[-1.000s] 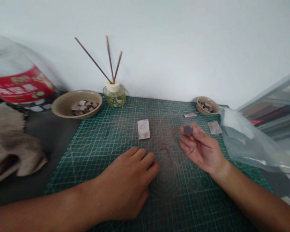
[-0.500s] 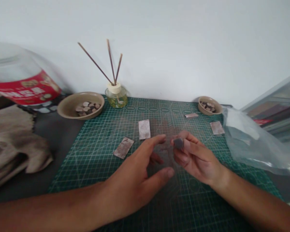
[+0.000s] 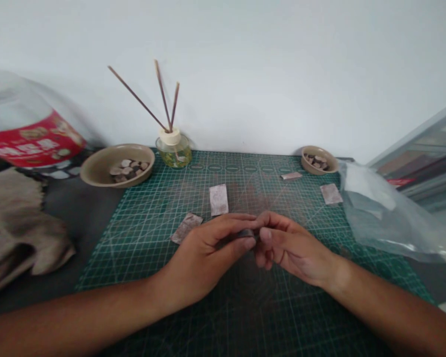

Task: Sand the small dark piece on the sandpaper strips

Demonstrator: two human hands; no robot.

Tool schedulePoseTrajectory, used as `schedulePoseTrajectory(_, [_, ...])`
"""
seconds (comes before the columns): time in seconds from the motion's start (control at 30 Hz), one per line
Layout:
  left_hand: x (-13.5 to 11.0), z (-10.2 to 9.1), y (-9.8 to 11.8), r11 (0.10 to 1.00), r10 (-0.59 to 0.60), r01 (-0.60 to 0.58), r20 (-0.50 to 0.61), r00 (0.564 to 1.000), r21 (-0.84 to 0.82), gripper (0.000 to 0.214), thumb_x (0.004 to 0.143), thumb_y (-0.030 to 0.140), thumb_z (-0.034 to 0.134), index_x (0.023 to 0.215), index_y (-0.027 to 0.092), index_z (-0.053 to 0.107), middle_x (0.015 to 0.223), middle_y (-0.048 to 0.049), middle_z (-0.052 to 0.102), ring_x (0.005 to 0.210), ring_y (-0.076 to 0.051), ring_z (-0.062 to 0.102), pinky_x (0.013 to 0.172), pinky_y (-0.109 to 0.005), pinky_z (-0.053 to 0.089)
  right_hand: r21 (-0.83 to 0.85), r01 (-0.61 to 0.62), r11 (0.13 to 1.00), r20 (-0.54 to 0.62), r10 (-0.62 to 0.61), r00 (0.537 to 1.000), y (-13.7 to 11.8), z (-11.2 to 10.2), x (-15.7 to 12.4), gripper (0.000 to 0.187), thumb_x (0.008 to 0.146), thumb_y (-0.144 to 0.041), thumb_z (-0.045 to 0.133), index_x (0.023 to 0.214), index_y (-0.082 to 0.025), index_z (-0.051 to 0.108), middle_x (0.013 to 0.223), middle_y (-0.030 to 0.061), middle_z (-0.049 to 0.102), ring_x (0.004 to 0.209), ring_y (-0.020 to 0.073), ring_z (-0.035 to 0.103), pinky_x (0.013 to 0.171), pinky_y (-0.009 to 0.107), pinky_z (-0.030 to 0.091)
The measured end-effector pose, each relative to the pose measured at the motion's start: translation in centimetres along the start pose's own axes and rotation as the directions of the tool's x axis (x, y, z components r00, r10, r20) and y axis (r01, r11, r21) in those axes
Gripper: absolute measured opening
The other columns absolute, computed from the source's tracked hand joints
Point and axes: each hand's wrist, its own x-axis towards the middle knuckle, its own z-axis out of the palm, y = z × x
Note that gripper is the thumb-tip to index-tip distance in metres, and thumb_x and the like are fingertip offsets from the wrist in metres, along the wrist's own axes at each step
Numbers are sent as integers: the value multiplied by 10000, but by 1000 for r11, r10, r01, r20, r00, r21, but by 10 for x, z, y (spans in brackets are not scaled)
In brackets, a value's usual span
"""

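Note:
Over the green cutting mat (image 3: 156, 208) my two hands meet at their fingertips. A small, dark grey, rounded piece (image 3: 247, 233) sits between the thumb and fingers of my left hand (image 3: 211, 253). My right hand (image 3: 293, 248) has its fingers curled in around the right end of the piece; its exact contact is partly hidden. Behind my left hand lie a grey-brown sanding pad or sandpaper-like rectangle (image 3: 186, 228), partly covered, and a paler one (image 3: 219, 200).
Two tan bowls, a larger one (image 3: 92, 171) left and a smaller one (image 3: 305, 161) right, hold brown and dark pieces. A reed diffuser (image 3: 173, 151), a red-labelled jar (image 3: 33, 139), a brown cloth (image 3: 15, 223), a plastic bag (image 3: 386, 213) and two more small rectangles (image 3: 330, 194) surround the mat.
My left hand has come right and closed on the dark grey piece, which only my right hand held before. My right hand has shifted slightly left. The view has moved a little.

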Motion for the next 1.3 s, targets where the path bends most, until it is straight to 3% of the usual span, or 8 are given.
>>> schedulePoseTrajectory(0.1, [0, -1, 1, 994, -112, 112, -10, 994, 1, 233, 980, 292, 548, 1152, 237, 695, 947, 8, 754, 886, -131, 707, 848, -236, 558, -419, 5, 908, -89, -47, 995, -18, -12, 0, 292, 979, -478, 555, 1010, -195, 617, 812, 10, 661, 669, 130, 642, 590, 235, 487])
schedulePoseTrajectory(0.2, [-2, -1, 1, 979, -198, 198, 5, 980, -47, 263, 1004, 358, 488, 1114, 209, 675, 916, -3, 751, 781, -135, 716, 751, -243, 575, -939, -110, 325, -237, -384, 892, -43, -40, -2, 278, 997, -445, 504, 963, -200, 632, 792, 35, 637, 720, 182, 591, 673, 319, 460])
schedulePoseTrajectory(0.27, [-3, 1, 0, 968, -227, 230, 39, 973, -99, 260, 999, 380, 493, 1102, 201, 652, 957, -13, 749, 765, -139, 724, 712, -244, 580, -934, -340, -105, -226, -563, 795, -59, -64, -6, 212, 973, -374, 529, 994, -185, 623, 1001, 119, 650, 896, 267, 595, 777, 400, 448])
schedulePoseTrajectory(0.37, [-4, 2, -1, 960, -259, 266, 86, 962, -86, 239, 973, 373, 535, 1103, 200, 635, 885, -7, 752, 757, -153, 728, 720, -261, 583, -731, -595, -334, -329, -591, 736, -77, -99, -16, 227, 974, -315, 484, 1069, -149, 607, 1137, 227, 606, 1026, 367, 562, 816, 476, 423])
schedulePoseTrajectory(0.53, [-2, 3, 0, 957, -273, 282, 117, 955, -66, 218, 926, 307, 574, 1104, 189, 624, 857, -11, 749, 787, -165, 725, 749, -282, 565, -698, -642, -318, -435, -524, 732, -82, -132, -29, 241, 988, -277, 440, 1003, -134, 634, 976, 227, 630, 869, 338, 594, 738, 472, 424])
schedulePoseTrajectory(0.73, [-3, 7, -4, 933, -269, 289, 117, 956, -214, 200, 912, 294, 596, 1070, 184, 537, 879, -15, 700, 712, -135, 682, 673, -268, 536, -871, -410, -272, -309, -346, 886, -68, -104, -23, 170, 951, -227, 529, 1049, -187, 662, 1007, 113, 640, 853, 234, 618, 793, 371, 457])
schedulePoseTrajectory(1.03, [-4, 0, -4, 964, -195, 214, 128, 972, -161, 198, 1005, 317, 479, 1123, 182, 565, 839, -4, 693, 734, -131, 670, 710, -263, 522, -849, -99, 519, -135, -31, 990, -20, -13, -4, 102, 951, -286, 595, 987, -229, 672, 834, -14, 676, 725, 145, 602, 618, 258, 431])
schedulePoseTrajectory(1.3, [-1, 0, -3, 978, -164, 178, 126, 978, -106, 218, 970, 327, 530, 1079, 174, 639, 759, 10, 666, 722, -127, 637, 705, -254, 509, -963, 68, 259, 0, -253, 967, -7, -9, 2, 104, 910, -162, 604, 980, -223, 651, 939, 23, 641, 842, 173, 609, 772, 329, 483])
